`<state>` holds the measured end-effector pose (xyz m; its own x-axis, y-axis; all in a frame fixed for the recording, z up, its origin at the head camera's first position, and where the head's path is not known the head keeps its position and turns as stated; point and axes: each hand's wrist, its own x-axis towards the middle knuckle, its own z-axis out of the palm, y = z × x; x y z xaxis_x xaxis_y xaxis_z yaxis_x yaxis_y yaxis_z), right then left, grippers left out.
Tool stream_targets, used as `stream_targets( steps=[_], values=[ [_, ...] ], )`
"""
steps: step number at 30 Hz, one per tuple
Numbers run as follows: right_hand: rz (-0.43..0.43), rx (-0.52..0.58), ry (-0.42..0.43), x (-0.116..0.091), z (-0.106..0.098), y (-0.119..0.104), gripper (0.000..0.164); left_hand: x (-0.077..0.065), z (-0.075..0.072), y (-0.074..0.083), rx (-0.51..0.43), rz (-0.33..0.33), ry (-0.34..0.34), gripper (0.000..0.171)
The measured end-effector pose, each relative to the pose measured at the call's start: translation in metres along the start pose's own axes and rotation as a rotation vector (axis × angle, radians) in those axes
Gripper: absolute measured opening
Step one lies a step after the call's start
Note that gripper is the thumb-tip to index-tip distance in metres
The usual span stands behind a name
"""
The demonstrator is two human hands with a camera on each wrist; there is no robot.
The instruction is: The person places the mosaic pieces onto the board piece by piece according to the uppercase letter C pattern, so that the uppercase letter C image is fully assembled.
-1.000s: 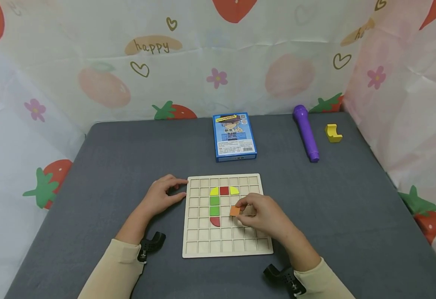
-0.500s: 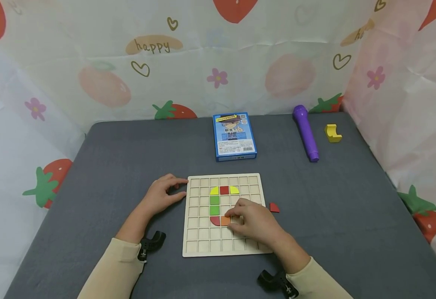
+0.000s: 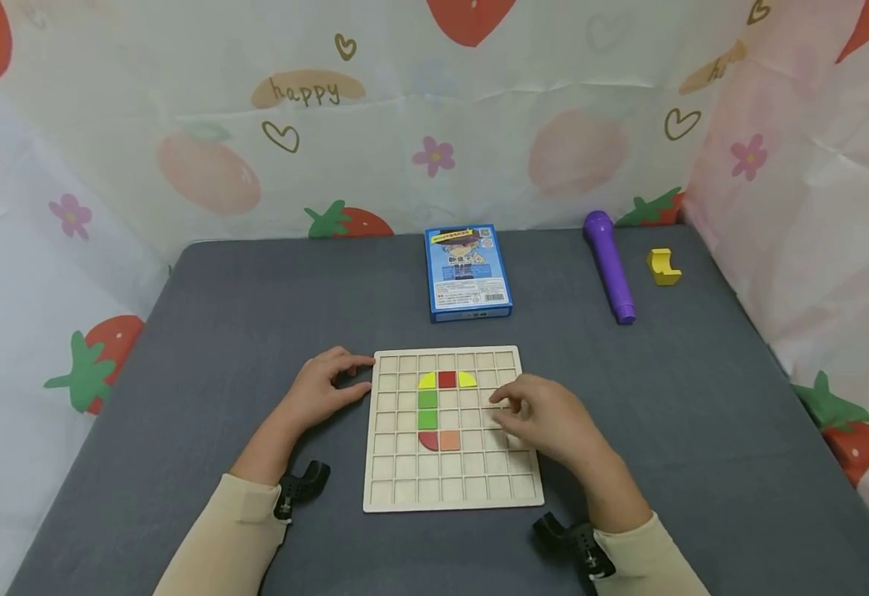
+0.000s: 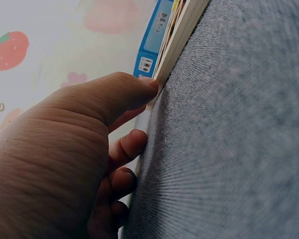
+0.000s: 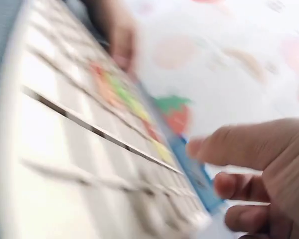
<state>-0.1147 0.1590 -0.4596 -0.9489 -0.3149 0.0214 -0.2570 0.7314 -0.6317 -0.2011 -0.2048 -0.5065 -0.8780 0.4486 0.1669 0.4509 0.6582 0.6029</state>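
Note:
A pale wooden grid board [image 3: 405, 492] lies on the dark table. Set in its cells are two yellow rounded pieces [image 3: 467, 380], a red square [image 3: 446, 380], two green squares [image 3: 428, 399], a red rounded piece [image 3: 429, 441] and an orange square [image 3: 449, 440]. At the board's left edge, my left hand [image 3: 324, 385] touches the rim with thumb and fingertip; the left wrist view shows its thumb [image 4: 134, 89] against that edge. My right hand [image 3: 549, 418] hovers over the board's right side, fingers loosely bent and apart, with nothing visible between them in the blurred right wrist view.
Behind the board lies a blue box [image 3: 468, 273]. At the back right are a purple microphone-shaped stick [image 3: 610, 266] and a yellow notched block [image 3: 663, 266]. Printed cloth [image 3: 494, 108] stands along the table's back and sides.
My right hand has put the orange square beside the red rounded piece, let it go and drawn back to the right. It now covers where a loose red piece lay. My left hand stays put.

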Motion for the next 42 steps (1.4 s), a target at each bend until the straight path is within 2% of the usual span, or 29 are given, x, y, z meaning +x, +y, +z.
stream_targets(
  steps=[3, 6, 9, 11, 20, 27, 32, 36, 40, 42],
  values=[
    [0.117, 0.052, -0.002, -0.005, -0.02, 0.016, 0.019, 0.0, 0.0, 0.001, 0.003, 0.012, 0.003, 0.036],
    [0.184, 0.069, -0.079, -0.008, -0.032, 0.027, 0.03, 0.0, -0.001, 0.002, 0.007, 0.014, 0.0, 0.036],
    [0.197, 0.055, -0.153, -0.009, -0.036, 0.033, 0.042, 0.0, -0.001, 0.003, 0.01, 0.014, -0.002, 0.036],
    [0.202, 0.049, -0.171, -0.009, -0.037, 0.034, 0.044, 0.001, -0.002, 0.004, 0.015, 0.012, -0.003, 0.036],
    [0.218, -0.017, -0.081, -0.005, -0.041, 0.047, 0.019, 0.006, -0.001, 0.005, 0.014, 0.017, -0.004, 0.036],
    [0.218, -0.08, -0.031, 0.001, -0.033, 0.054, 0.02, 0.005, 0.002, 0.0, 0.029, -0.01, -0.002, 0.036],
    [0.145, -0.023, 0.036, -0.002, -0.03, 0.046, 0.019, 0.006, -0.001, 0.0, 0.016, 0.008, -0.011, 0.036],
    [0.002, 0.048, 0.035, -0.001, -0.018, 0.028, 0.02, 0.006, -0.002, 0.0, 0.016, 0.009, -0.016, 0.036],
    [-0.162, -0.026, -0.048, 0.004, 0.004, 0.009, 0.02, 0.004, -0.002, 0.001, 0.019, -0.005, -0.011, 0.036],
    [-0.2, -0.091, -0.075, 0.005, 0.014, 0.003, 0.019, 0.004, -0.001, 0.002, 0.018, -0.006, -0.016, 0.036]
  ],
)
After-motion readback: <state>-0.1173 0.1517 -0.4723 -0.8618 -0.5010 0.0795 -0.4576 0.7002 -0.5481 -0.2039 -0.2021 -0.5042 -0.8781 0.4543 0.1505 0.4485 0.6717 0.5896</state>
